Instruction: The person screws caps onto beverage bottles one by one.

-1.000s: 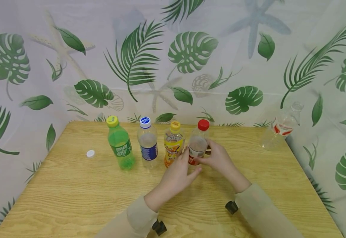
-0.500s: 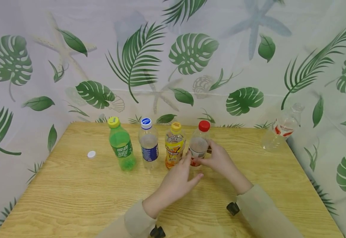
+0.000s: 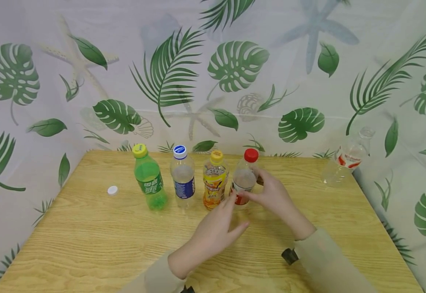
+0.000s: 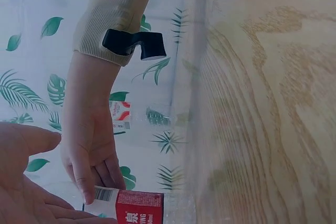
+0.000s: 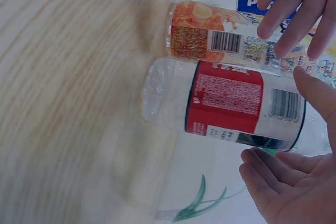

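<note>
A clear bottle with a red cap and red-and-white label [image 3: 243,185] stands upright at the right end of a row. Around its right side is my right hand [image 3: 277,201], thumb in front and fingers toward the back. In the right wrist view this hand's fingers [image 5: 262,174] look loose and a little apart from the bottle; whether the thumb touches it I cannot tell. My left hand [image 3: 213,228] is in front of the bottle, fingers straight, thumb spread, holding nothing. Its fingertips overlap the label's lower left in the head view; contact is unclear.
Left of the red-capped bottle stand an orange-drink bottle [image 3: 214,185], a blue-labelled bottle [image 3: 184,185] and a green bottle [image 3: 150,181]. A white cap [image 3: 112,190] lies at the left. An uncapped clear bottle [image 3: 346,160] stands at the table's [image 3: 88,244] far right.
My left hand has drawn back slightly toward the front edge, away from the bottle. The right hand has shifted slightly right, its fingers loosening. The bottles stay where they were.
</note>
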A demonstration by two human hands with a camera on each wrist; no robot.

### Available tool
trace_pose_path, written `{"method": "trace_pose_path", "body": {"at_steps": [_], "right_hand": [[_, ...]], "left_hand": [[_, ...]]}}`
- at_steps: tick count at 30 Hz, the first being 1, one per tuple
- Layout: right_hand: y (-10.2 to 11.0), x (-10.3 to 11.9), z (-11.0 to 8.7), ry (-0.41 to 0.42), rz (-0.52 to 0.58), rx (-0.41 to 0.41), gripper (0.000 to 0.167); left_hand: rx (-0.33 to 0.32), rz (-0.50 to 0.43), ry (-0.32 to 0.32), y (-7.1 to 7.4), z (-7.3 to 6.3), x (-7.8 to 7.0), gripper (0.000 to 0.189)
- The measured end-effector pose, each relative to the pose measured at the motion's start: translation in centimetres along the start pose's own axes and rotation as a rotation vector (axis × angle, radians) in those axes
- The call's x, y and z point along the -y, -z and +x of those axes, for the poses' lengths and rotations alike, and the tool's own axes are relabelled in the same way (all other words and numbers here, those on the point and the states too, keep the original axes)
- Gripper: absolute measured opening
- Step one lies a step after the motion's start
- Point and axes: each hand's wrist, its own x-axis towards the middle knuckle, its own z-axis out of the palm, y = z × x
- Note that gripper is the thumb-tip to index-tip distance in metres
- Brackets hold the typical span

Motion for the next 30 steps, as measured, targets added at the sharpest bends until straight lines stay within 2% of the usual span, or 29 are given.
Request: {"method": "trace_pose_path", "body": {"at_steps": [6,13,22,30], "right_hand": [[1.3,0.6,-0.2,0.000,-0.022,-0.019,0.078],[3.3,1.4,-0.5,0.035,-0.048,-0.039,0.089],[5.6,2.9,-1.0,0.011,-0.065,-0.036,0.094],[7.8,3.5,-1.2,-0.017,-0.061,-0.047,0.094]], "left_hand": [[-0.003,0.056,-0.023,1.2,-1.2,-0.2,0.085],[-0.020,0.058,-0.043,3.3,-2.6,-0.5,0.085],[-0.143,0.085,-0.099,6.8,-4.0,-0.7,0.083],[-0.269,0.147,-0.153,8.8,-4.1,-0.4,0.086]]}}
